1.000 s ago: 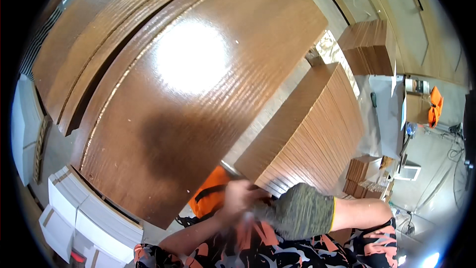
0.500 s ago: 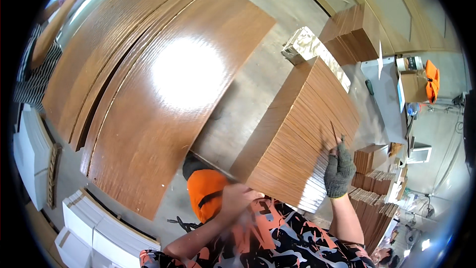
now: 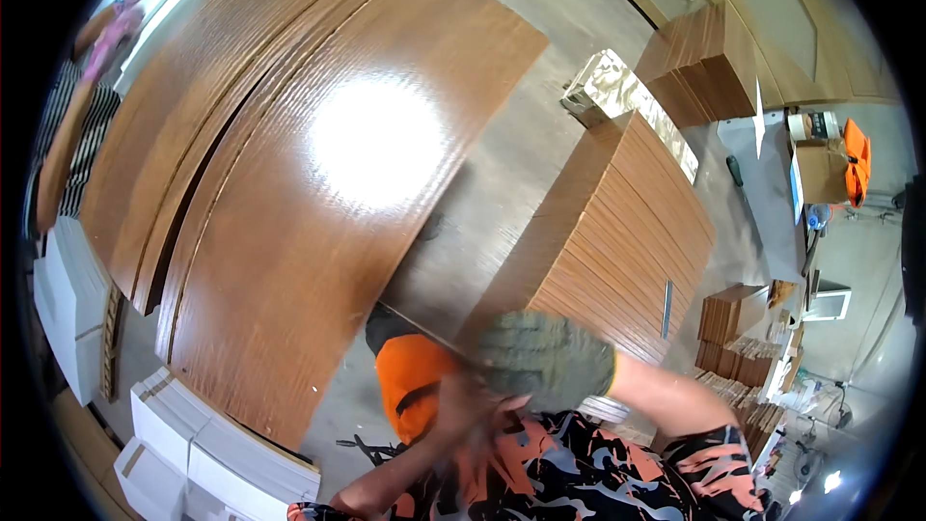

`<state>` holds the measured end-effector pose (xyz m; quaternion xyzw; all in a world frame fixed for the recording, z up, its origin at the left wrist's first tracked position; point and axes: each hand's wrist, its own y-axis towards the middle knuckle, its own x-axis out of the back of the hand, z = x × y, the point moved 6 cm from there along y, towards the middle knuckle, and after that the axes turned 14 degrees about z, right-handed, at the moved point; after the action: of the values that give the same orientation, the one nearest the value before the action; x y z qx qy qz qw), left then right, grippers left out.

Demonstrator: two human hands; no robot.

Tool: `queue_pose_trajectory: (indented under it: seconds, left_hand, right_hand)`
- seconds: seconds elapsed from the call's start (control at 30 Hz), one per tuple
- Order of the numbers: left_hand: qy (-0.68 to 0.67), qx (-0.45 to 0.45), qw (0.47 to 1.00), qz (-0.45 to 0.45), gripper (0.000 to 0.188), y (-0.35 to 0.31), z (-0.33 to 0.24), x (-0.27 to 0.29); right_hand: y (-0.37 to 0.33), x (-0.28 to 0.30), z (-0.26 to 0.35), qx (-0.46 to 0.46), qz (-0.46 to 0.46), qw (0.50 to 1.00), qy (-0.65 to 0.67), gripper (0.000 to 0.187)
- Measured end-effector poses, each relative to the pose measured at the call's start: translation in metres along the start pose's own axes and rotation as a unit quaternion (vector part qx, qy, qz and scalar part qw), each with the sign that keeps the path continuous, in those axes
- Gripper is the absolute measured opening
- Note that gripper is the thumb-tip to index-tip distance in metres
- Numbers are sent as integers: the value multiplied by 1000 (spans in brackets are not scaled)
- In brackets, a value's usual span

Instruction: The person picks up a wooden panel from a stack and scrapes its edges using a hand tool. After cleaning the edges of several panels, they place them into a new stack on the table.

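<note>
My left hand point(image 3: 465, 407), bare, is low in front of my patterned shirt, beside an orange item with a black strap point(image 3: 413, 376). Close against it is my right hand point(image 3: 545, 359), in a grey knitted glove, over the near end of a brown stack. Motion smears both sets of fingers, so I cannot make out what they hold, if anything. The stack of brown wood-grain panels point(image 3: 627, 222) stands with its layered edges showing. On those edges lies a thin dark blade-like strip point(image 3: 667, 309), with no hand on it.
Large glossy brown panels point(image 3: 289, 260) fill the left side. A co-worker's pink-gloved hand point(image 3: 116, 34) is at the far left. White stacked boards point(image 3: 183, 434) stand at lower left. Beyond the brown stack are a marbled block point(image 3: 627, 96), more brown stacks point(image 3: 699, 68) and a grey table point(image 3: 767, 203).
My right hand has moved left from the stack to my left hand. The thin strip it held now lies on the stack. The co-worker's hands have shifted.
</note>
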<state>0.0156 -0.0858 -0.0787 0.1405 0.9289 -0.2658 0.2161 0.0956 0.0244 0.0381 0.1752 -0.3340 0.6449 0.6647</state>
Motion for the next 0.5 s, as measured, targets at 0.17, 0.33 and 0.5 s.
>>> queue_pose_trajectory:
  seconds: [0.17,0.33,0.5]
  left_hand:
    - [65,8,996,59,23,4,-26,-5]
    - [267,114,953,83,28,9,-27,2]
    - [154,72,983,70,25,5,-34,-2]
  right_hand:
    - [-30,114,-110,-302,-8,944,-132,26]
    - [1,98,-70,-163,-42,969,-179,35]
    - [-27,111,-86,-243,-124,953,-132,48]
